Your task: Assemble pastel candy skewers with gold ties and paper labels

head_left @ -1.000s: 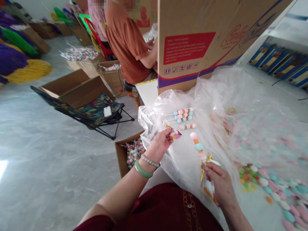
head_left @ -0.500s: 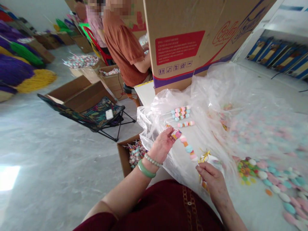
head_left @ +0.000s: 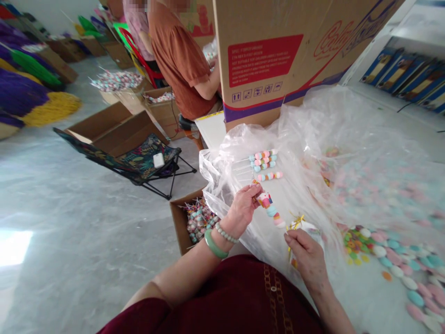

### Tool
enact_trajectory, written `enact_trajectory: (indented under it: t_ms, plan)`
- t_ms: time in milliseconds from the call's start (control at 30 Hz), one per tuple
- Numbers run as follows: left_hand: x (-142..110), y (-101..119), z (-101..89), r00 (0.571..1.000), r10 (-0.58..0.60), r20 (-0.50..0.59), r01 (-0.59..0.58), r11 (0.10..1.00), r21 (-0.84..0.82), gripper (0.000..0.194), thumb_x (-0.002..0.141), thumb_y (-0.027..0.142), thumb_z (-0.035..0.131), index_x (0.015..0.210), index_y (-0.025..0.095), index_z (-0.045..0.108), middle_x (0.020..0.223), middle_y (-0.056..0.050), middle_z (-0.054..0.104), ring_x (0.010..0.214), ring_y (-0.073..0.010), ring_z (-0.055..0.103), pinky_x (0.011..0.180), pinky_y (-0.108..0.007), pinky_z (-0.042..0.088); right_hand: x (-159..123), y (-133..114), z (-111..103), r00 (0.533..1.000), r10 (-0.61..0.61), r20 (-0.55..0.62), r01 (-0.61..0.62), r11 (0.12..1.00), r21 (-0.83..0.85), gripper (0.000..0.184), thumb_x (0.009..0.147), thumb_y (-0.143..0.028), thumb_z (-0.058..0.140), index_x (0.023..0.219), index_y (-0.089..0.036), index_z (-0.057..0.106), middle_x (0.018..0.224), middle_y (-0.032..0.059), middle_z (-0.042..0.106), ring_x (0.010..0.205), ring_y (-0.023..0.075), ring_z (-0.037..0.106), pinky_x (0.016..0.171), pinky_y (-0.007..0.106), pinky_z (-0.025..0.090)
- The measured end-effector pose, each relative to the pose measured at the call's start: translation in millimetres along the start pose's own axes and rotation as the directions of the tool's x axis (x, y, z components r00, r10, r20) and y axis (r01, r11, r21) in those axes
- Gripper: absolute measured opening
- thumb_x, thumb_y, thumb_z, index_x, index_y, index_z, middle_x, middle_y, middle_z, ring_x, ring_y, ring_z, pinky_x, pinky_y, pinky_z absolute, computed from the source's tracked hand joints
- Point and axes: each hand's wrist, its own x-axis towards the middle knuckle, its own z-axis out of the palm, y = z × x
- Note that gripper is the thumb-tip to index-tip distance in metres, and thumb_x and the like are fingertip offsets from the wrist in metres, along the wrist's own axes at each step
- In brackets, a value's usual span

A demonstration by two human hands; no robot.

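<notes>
My left hand (head_left: 242, 208) pinches a small printed wrapper at the top end of a skewer of pastel candies (head_left: 271, 209). My right hand (head_left: 306, 255) is closed on the lower end of that skewer, along with yellow twist ties (head_left: 295, 224) and a clear packet. The skewer slants between both hands above a clear plastic sheet (head_left: 313, 153) on the white table. Three finished skewers (head_left: 264, 164) lie on the plastic just beyond my left hand.
Loose pastel candies (head_left: 389, 264) spread over the table at right. A big cardboard box (head_left: 288, 51) stands behind the plastic. A carton of wrapped skewers (head_left: 198, 220) sits on the floor left of the table. A person in an orange shirt (head_left: 181, 55) works beyond; a folding chair (head_left: 139, 162) stands at left.
The candy skewer has tilted and moved left toward my left hand, and the printed wrapper is now at its top end. Both hands have drawn closer together.
</notes>
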Motion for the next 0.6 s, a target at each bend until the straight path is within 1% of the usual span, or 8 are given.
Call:
enact_trajectory:
  t_ms: [100,167,233,300,367,467,533,600]
  plan:
    - [-6.2,-4.5,2.1,0.998,-0.026,0.060,0.025,1.000,0.013,0.023,0.067,0.032,0.073,0.074,0.013,0.062,0.068,0.000,0.059,0.058,-0.0099,0.056,0.060,-0.026,0.048,1.4,8.1,4.1,0.992,0.121,-0.024,-0.119,0.990,0.069,0.021,0.075,-0.039,0.060,0.072,-0.019,0.065,0.060,-0.0024,0.050,0.061,0.0143,0.045,0.059,0.027,0.034]
    - [-10.0,-6.3,3.2,0.996,-0.023,0.090,0.021,0.999,0.028,0.025,0.068,0.034,0.073,0.077,0.013,0.062,0.070,0.000,0.060,0.058,-0.0097,0.056,0.061,-0.026,0.049,3.0,14.2,7.1,0.982,0.191,0.007,-0.190,0.974,0.124,0.022,0.075,-0.040,0.059,0.074,-0.019,0.064,0.055,-0.0042,0.044,0.054,0.0126,0.040,0.052,0.025,0.031]
    - [-12.4,-7.5,3.4,0.994,-0.026,0.103,0.021,0.999,0.046,0.025,0.068,0.034,0.072,0.080,0.013,0.063,0.072,0.000,0.061,0.059,-0.0091,0.056,0.061,-0.025,0.049,4.0,18.6,9.1,0.982,0.184,0.041,-0.188,0.975,0.118,0.022,0.076,-0.040,0.058,0.073,-0.019,0.063,0.054,-0.0046,0.044,0.051,0.0124,0.039,0.050,0.025,0.030]
    - [-12.9,-8.9,2.9,0.995,-0.040,0.096,0.032,0.996,0.079,0.025,0.068,0.032,0.073,0.080,0.013,0.063,0.071,0.000,0.061,0.059,-0.0089,0.056,0.062,-0.025,0.049,4.0,20.5,9.9,0.994,0.106,0.004,-0.106,0.994,-0.024,0.019,0.078,-0.037,0.056,0.071,-0.019,0.062,0.058,-0.0030,0.050,0.056,0.0140,0.046,0.054,0.025,0.033]
    - [-12.4,-10.7,1.7,0.997,-0.050,0.063,0.042,0.991,0.128,0.025,0.066,0.031,0.074,0.078,0.013,0.063,0.069,0.000,0.060,0.057,-0.0090,0.056,0.062,-0.026,0.049,2.8,20.8,10.5,0.997,-0.027,-0.077,0.006,0.964,-0.265,0.018,0.080,-0.033,0.053,0.073,-0.020,0.063,0.066,-0.0003,0.059,0.065,0.0162,0.053,0.061,0.026,0.036]
    - [-10.3,-14.7,-1.8,0.999,-0.052,0.006,0.050,0.983,0.174,0.022,0.066,0.028,0.073,0.075,0.013,0.061,0.067,0.001,0.060,0.054,-0.0088,0.055,0.062,-0.026,0.050,0.3,21.5,13.2,0.961,-0.264,-0.088,0.166,0.796,-0.582,0.022,0.086,-0.026,0.046,0.076,-0.019,0.064,0.073,0.0036,0.064,0.071,0.0178,0.057,0.065,0.027,0.037]
    - [-8.1,-17.7,-5.8,0.997,-0.074,0.006,0.072,0.985,0.156,0.019,0.068,0.027,0.072,0.076,0.013,0.061,0.065,0.001,0.060,0.053,-0.0088,0.055,0.061,-0.026,0.050,-1.1,23.1,15.9,0.920,-0.393,-0.010,0.274,0.660,-0.699,0.027,0.088,-0.021,0.041,0.074,-0.018,0.064,0.071,0.0052,0.063,0.069,0.0178,0.058,0.064,0.027,0.036]
    - [-5.3,-20.8,-10.7,0.994,-0.112,0.018,0.110,0.988,0.108,0.017,0.069,0.025,0.071,0.077,0.013,0.061,0.067,0.000,0.061,0.055,-0.0092,0.057,0.061,-0.025,0.050,-1.9,24.6,18.2,0.885,-0.462,0.059,0.342,0.559,-0.756,0.029,0.089,-0.018,0.040,0.072,-0.017,0.064,0.070,0.0059,0.063,0.068,0.0178,0.057,0.064,0.028,0.036]
